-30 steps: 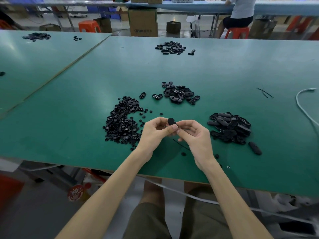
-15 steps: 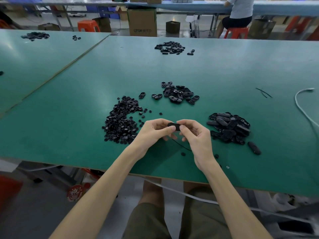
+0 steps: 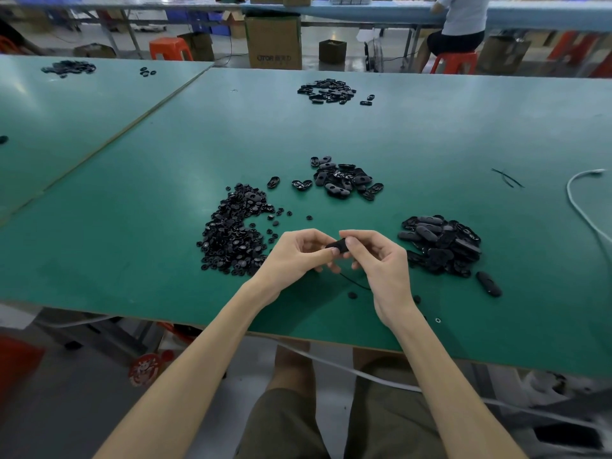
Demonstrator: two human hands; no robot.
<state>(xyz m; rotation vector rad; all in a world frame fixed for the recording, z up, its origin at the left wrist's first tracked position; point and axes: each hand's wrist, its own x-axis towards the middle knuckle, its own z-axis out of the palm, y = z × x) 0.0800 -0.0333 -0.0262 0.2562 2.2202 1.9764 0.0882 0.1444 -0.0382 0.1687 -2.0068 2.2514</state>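
Observation:
A small black oval plastic part is held between both hands just above the green table. My left hand pinches its left end with thumb and fingers. My right hand pinches its right end, thumb on top. A heap of small round black pieces lies to the left of my hands. A pile of black oval shells sits beyond them, and another pile of closed oval parts lies to the right.
One oval part lies alone right of the near pile. A few loose round pieces lie under my hands. A white cable curls at the right edge. A far pile sits mid-table. A seated person is behind.
The black part, first held upright between my fingers, has been turned to lie level. Both hands stayed in nearly the same place above the table.

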